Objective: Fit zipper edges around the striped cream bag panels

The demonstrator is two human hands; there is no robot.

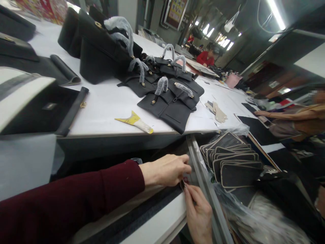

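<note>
Inspector: State of the hands?

Checker: Together. The left hand (165,169), in a maroon sleeve (76,193), and the right hand (199,213) pinch a small dark piece (183,184), too small to identify, just past the white table edge (157,220).

Inspector: Technique?

Checker: Good. A close fingertip pinch gives control. Keep it away from the metal rail (204,183) and the black leather panels (236,169).

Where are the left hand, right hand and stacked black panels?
left hand (165,171), head view, back of the hand
right hand (199,211), head view, back of the hand
stacked black panels (240,175), head view, face of the top panel
</note>
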